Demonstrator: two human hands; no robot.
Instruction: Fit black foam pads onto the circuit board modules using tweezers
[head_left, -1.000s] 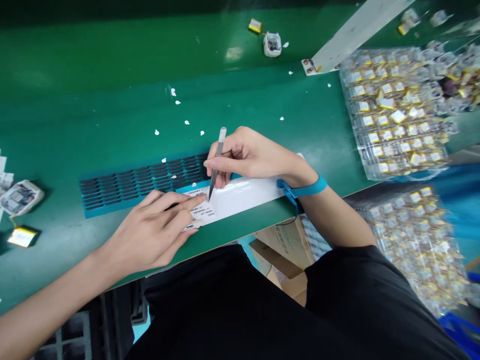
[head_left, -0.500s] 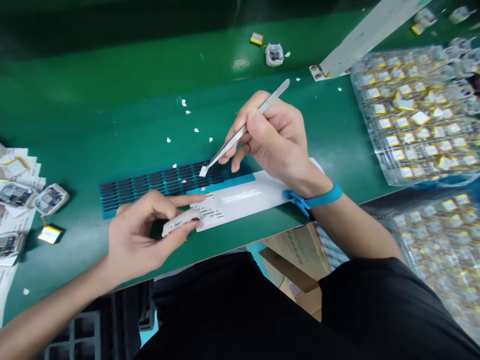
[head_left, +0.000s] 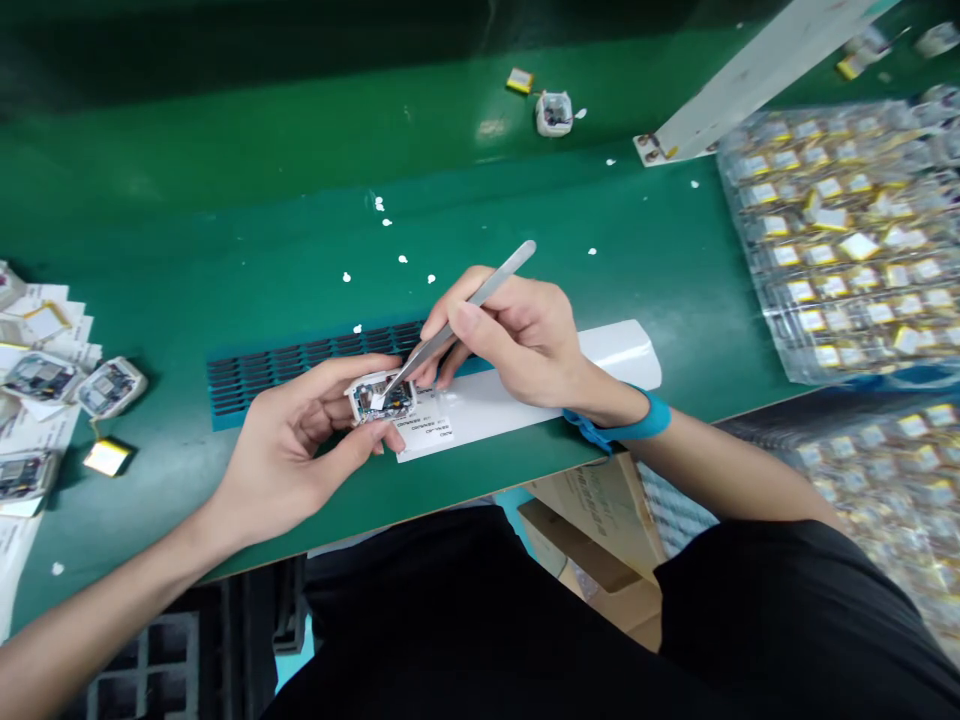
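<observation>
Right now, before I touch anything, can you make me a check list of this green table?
surface: green workbench with white specks on it
job's things: small white circuit board, tweezers with their tips on it, white label strip, blue slotted mat
clutter: papers, another circuit board, small gold battery
grips: left hand holds the board; right hand pinches the tweezers
cables: thin wire between battery and board
surroundings: bags of batteries, cardboard box, blue wrist strap
</observation>
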